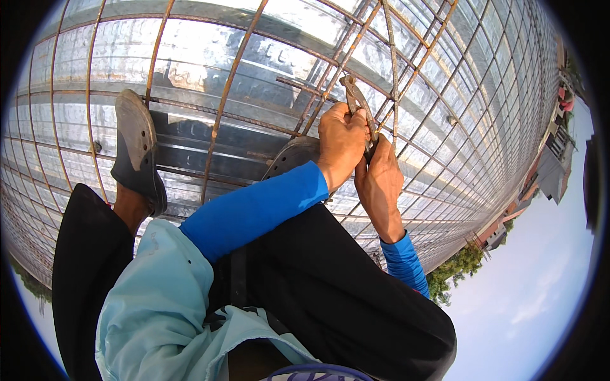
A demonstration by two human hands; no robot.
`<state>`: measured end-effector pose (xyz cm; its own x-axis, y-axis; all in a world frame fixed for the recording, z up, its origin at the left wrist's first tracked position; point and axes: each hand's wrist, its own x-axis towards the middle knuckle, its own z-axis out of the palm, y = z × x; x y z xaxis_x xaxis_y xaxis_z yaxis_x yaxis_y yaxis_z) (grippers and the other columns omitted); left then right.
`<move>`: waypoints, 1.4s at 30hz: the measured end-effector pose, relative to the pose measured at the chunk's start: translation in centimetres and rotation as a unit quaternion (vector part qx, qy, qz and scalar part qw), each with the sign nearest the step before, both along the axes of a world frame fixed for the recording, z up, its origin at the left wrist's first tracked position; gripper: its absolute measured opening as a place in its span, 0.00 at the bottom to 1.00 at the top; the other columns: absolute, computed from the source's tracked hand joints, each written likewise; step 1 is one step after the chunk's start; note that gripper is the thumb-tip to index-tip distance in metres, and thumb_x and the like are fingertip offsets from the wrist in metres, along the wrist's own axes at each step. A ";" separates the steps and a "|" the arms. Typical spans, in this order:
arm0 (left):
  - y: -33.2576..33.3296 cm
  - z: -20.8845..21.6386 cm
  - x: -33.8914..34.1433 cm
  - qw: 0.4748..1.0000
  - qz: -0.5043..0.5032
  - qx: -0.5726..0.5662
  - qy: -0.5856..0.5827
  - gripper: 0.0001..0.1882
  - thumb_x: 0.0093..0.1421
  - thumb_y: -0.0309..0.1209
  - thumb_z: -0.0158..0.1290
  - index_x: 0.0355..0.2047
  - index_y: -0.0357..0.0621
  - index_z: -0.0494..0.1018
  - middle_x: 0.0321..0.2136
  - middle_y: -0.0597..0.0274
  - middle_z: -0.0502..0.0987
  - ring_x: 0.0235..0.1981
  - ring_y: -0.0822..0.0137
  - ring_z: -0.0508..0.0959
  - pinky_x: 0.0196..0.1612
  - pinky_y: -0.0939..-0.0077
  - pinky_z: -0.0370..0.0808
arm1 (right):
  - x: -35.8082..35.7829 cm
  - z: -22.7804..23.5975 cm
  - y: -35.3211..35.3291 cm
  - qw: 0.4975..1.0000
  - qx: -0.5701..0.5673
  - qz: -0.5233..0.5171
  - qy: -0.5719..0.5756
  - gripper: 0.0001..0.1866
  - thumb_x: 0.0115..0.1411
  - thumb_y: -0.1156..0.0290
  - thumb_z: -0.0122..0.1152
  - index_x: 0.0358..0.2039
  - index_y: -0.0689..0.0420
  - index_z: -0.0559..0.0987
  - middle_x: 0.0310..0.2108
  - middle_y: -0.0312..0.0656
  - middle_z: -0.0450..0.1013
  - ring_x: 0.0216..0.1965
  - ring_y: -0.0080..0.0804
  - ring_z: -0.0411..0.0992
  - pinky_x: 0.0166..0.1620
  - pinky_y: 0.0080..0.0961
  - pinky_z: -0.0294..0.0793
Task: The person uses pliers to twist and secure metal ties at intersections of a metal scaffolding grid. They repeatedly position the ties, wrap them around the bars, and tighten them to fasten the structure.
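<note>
A pair of worn metal pincers (358, 96) is between my two hands, its head pointing up and away over the rebar mesh. My left hand (342, 143), at the end of a blue arm sleeve, is closed with its thumb and fingers against the pincers below the head. My right hand (379, 181) is closed around the lower handles, from the right. Just beyond the pincers' head, rusty rebars (330, 70) cross, some lying side by side. Any tie wire there is too small to make out, and my fingertips are partly hidden.
Ribbed shiny metal decking (273, 70) lies under the mesh. My dark clog (135, 136) stands on the left, another clog (292, 155) beside my left wrist. A short loose-ended rebar (295, 84) lies near. Past the right edge are roofs (551, 168), trees (457, 263) and sky.
</note>
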<state>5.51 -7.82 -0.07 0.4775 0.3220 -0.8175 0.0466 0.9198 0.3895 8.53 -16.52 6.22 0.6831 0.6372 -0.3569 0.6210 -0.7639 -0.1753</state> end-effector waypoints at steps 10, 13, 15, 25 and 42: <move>0.4 0.3 -2.1 0.999 -0.004 0.036 0.012 0.15 0.73 0.35 0.53 0.38 0.33 0.72 0.25 0.58 0.78 0.21 0.74 0.76 0.22 0.74 0.71 | 5.2 -0.3 -1.8 0.702 0.041 -0.340 0.624 0.19 0.72 0.55 0.57 0.37 0.61 0.72 0.16 0.31 0.65 0.11 0.22 0.62 0.15 0.25 0.62; 1.4 1.2 -2.1 0.999 -0.039 0.027 0.014 0.16 0.73 0.37 0.52 0.44 0.32 0.70 0.31 0.55 0.78 0.28 0.69 0.80 0.27 0.73 0.78 | 3.1 -0.6 -2.0 0.416 0.151 -0.465 0.767 0.20 0.75 0.52 0.53 0.37 0.57 0.73 0.17 0.27 0.59 0.10 0.16 0.54 0.13 0.17 0.56; 2.9 1.8 -2.0 0.994 -0.106 -0.005 -0.004 0.15 0.74 0.36 0.50 0.48 0.33 0.69 0.36 0.52 0.79 0.37 0.64 0.83 0.38 0.69 0.83 | 0.7 -0.3 -1.1 0.472 0.151 -0.508 0.704 0.19 0.75 0.52 0.51 0.37 0.56 0.72 0.17 0.30 0.60 0.11 0.20 0.57 0.14 0.19 0.59; 1.7 0.1 -0.9 0.996 -0.080 -0.015 0.020 0.06 0.73 0.28 0.48 0.42 0.39 0.72 0.31 0.58 0.80 0.31 0.69 0.82 0.32 0.75 0.77 | 0.1 -0.7 -1.6 0.916 0.039 -0.216 0.336 0.16 0.65 0.68 0.63 0.44 0.65 0.70 0.23 0.40 0.75 0.21 0.31 0.76 0.23 0.31 0.72; 1.5 2.1 -2.6 0.984 -0.150 -0.010 -0.097 0.27 0.73 0.50 0.51 0.52 0.33 0.71 0.40 0.50 0.79 0.43 0.62 0.83 0.44 0.68 0.80 | 0.1 2.5 -3.3 0.855 0.041 -0.269 0.441 0.06 0.66 0.72 0.63 0.38 0.59 0.75 0.24 0.29 0.64 0.23 0.18 0.61 0.29 0.21 0.64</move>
